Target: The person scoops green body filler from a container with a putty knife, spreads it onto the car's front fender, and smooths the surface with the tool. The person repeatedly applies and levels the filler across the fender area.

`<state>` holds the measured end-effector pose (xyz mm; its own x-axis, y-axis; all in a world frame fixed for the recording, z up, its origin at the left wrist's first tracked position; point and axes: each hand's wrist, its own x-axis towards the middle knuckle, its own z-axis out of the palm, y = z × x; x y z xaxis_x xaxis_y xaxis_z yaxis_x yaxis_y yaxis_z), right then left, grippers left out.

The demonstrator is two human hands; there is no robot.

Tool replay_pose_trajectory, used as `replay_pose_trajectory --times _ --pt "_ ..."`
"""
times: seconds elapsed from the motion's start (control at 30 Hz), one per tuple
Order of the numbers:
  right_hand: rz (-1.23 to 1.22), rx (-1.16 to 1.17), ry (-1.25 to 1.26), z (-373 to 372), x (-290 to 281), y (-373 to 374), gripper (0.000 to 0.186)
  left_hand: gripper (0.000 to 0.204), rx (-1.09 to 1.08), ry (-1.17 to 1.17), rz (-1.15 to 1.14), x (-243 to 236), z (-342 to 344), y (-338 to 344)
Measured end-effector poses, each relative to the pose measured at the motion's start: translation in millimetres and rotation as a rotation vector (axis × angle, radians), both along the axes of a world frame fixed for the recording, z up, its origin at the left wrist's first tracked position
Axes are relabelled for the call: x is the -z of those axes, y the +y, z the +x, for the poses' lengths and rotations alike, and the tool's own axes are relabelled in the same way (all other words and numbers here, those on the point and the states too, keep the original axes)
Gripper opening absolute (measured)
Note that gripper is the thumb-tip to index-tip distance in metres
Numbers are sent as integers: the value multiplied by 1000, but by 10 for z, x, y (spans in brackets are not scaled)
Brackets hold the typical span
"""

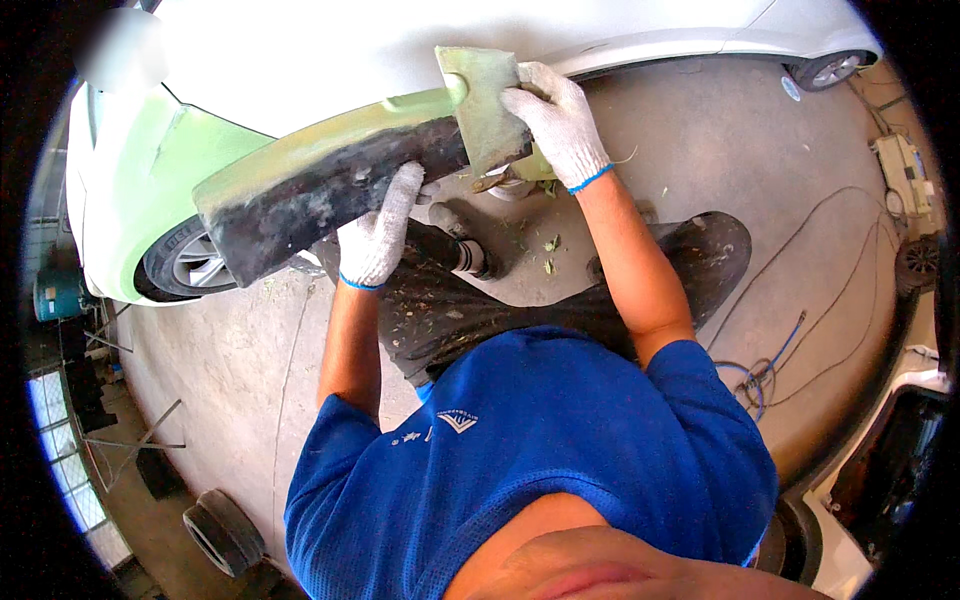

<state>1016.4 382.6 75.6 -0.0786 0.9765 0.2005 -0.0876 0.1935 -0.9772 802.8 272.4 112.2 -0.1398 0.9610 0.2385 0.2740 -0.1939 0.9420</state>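
A long, curved car trim panel (330, 185) is held up before me at a slant. Its broad side is scuffed black, while its upper edge is coated pale yellow-green. My left hand (378, 232), in a white knitted glove, is closed on the panel's lower side, thumb against the black face. At the panel's right end, a flat greenish plate (487, 105) stands across it; I cannot tell whether the two are joined. My right hand (558, 118), gloved the same way, pinches the plate's right edge. Some fingers of both hands are hidden.
A white car (380, 40) with a light-green front section (190, 150) and a wheel (190, 260) stands close ahead. Hoses (760, 375) lie on the floor to the right. Two stacked tyres (225, 530) lie at lower left, near a metal stand (140, 440).
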Motion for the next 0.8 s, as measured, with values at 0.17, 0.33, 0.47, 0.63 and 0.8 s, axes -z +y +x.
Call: replay_pose_trajectory --times 0.17,0.33,0.47,0.63,0.8 --pt "43 -55 -37 -74 -149 -96 27 23 197 213 -44 4 -90 72" --pt "167 -84 -91 -96 -358 -257 26 27 336 600 -24 -130 -25 39" --pt "-11 -224 526 44 -220 -149 27 24 307 535 -31 107 -211 90" --pt "-561 -253 387 289 557 -133 38 24 233 155 -290 81 -406 97" --pt "-464 -556 377 -10 750 -114 42 29 336 319 -298 491 -303 218"
